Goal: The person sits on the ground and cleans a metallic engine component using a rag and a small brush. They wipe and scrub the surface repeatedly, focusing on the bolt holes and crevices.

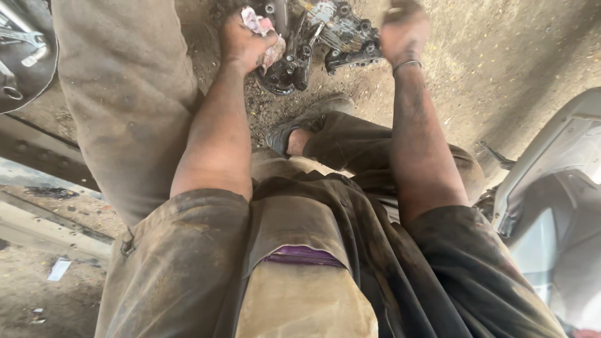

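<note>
Left hand [245, 42] is clenched on a pinkish rag [263, 28], pressed against the greasy metal part [313, 44]'s left side; right hand [404, 31] clamps its far-right end.

The floor [501, 56] is bare packed earth, brown and dusty, scattered with small pebbles and flecks of yellow debris. Bright daylight falls across its upper right part, while the lower left lies in duller shade. At the left, pale concrete slabs [44, 228] run in a diagonal band, with a dark gap above them. A small white scrap of paper [59, 269] lies on the ground near the lower left corner. In the upper left corner sits a round dark metal pan [19, 56] holding shiny tools. Along the right edge stands a grey moulded plastic panel [557, 188], curved and dusty, with a lighter recess in it.
</note>
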